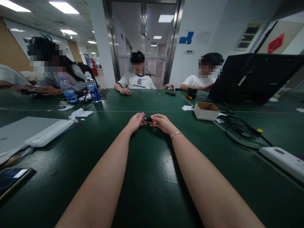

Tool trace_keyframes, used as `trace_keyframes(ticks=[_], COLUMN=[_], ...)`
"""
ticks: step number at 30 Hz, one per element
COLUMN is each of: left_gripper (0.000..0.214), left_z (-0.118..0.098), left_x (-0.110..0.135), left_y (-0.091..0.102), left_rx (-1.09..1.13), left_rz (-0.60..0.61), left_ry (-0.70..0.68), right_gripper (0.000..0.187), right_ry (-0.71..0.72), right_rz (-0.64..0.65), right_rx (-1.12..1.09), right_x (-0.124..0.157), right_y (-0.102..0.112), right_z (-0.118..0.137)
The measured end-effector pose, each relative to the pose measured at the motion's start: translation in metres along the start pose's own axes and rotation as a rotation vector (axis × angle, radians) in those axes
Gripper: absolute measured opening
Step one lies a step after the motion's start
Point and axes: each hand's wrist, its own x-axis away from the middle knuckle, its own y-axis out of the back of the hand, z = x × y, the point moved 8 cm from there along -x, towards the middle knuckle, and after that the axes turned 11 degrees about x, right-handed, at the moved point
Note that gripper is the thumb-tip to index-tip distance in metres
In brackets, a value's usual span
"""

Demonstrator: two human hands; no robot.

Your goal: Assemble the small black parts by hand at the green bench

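From where I stand, both hands meet over the dark green table (pixel 147 177), well out in front of the person, arms nearly straight. Between the fingertips is a small black cylindrical piece (pixel 149 119), with a thinner greyish end pointing toward the left. The right hand (pixel 161 122), its wrist ringed by a silver bracelet (pixel 176 134), pinches the dark body between thumb and fingers. The left hand (pixel 136 122) curls at the greyish end; whether its fingertips grip that end or merely touch it, I cannot tell from here.

To handle so small a piece well, I would let the right pinch be the steady one and leave the finer work to the left fingertips, keeping both ends in one straight line so that nothing bends. Drawing the elbows in would probably give better control and a closer look than this long reach. A light, even grip should do; squeezing hard might make it slip sideways. Working low over the bare tabletop seems sensible, since a dropped piece would not fall far. The open cardboard box (pixel 206 114) and the tangled black cables (pixel 243 128) sit well apart on the right, leaving elbow room.
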Motion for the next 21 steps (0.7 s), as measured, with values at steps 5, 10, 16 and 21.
trace_keyframes(ticks=[5, 10, 16, 21], left_gripper=[0.043, 0.036, 0.043, 0.031], left_z=[-0.0087, -0.0017, -0.009, -0.0053], left_x=[0.0001, -0.0023, -0.0016, -0.001], left_y=[0.0017, 0.0006, 0.0019, -0.0022], left_rx=[-0.063, -0.057, -0.051, -0.095], left_rz=[0.022, 0.034, 0.053, 0.063], left_ry=[-0.127, -0.064, -0.144, -0.091], right_gripper=[0.006, 0.008, 0.007, 0.012], right_ry=[-0.007, 0.0, 0.004, -0.003], right_rz=[0.003, 0.014, 0.026, 0.019], right_rx=[0.008, 0.002, -0.007, 0.012], right_x=[-0.0002, -0.0004, -0.0002, 0.0011], right_y=[0.0002, -0.0005, -0.001, -0.0015], right_z=[-0.0008, 0.0001, 0.0, 0.0009])
